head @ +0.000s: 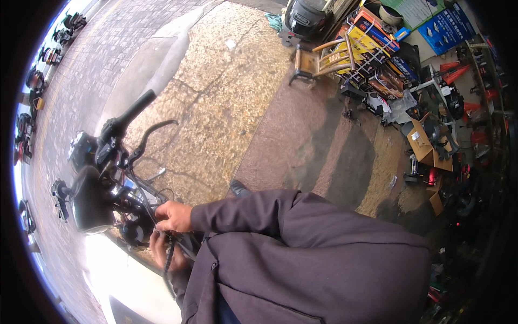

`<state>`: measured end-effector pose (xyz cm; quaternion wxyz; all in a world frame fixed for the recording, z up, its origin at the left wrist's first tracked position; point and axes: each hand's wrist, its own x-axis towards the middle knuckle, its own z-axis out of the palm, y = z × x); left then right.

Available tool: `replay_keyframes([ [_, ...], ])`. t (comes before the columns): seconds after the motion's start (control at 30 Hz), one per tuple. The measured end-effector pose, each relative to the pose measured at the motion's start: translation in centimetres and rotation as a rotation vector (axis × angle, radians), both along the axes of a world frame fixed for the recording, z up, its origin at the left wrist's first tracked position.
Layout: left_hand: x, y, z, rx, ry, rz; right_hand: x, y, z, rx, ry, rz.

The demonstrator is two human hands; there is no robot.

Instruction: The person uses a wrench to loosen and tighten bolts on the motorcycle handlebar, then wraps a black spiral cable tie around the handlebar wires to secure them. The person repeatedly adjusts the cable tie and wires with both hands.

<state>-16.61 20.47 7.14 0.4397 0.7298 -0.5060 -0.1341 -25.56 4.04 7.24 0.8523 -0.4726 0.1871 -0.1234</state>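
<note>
In the head view, my right hand [175, 217] pinches a thin black cable [149, 208] below the handlebar of a two-wheeler. Just beneath it, my left hand [165, 250] has its fingers curled at the same spot, fingertips close to those of the right. A spiral-wrapped cable [168, 259] runs down in front of the left palm. What sits between the fingertips is too small to make out. Beyond the hands are the black handlebar grip [137, 107], a curved brake lever [151, 135] and a dark rounded housing [90, 196] at the front.
A small wooden chair [307, 62] stands beside stacked printed boxes [366, 44]. An open cardboard box [421, 139] and loose parts lie along the right. A grey scooter [305, 18] is at the top; several parked two-wheelers [34, 79] line the far left. My shoe [239, 188] rests on the pavement.
</note>
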Motion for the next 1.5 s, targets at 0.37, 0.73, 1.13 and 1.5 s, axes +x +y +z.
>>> replay_keyframes([
  [0.37,0.5,-3.0,-0.4,0.07,0.437,-0.093,-3.9,0.4,2.5,-0.825,-0.111,-0.091],
  [0.73,-0.1,-3.0,2.3,0.004,0.583,0.125,-0.8,-0.1,-1.1,0.423,0.15,-0.057],
  [1.13,2.6,0.2,-1.2,-0.16,0.544,0.103,3.4,2.4,-0.6,-0.162,0.407,-0.023],
  [1.5,6.0,1.1,-4.1,-0.212,0.75,-0.136,4.3,3.3,2.1,-0.164,0.46,-0.002],
])
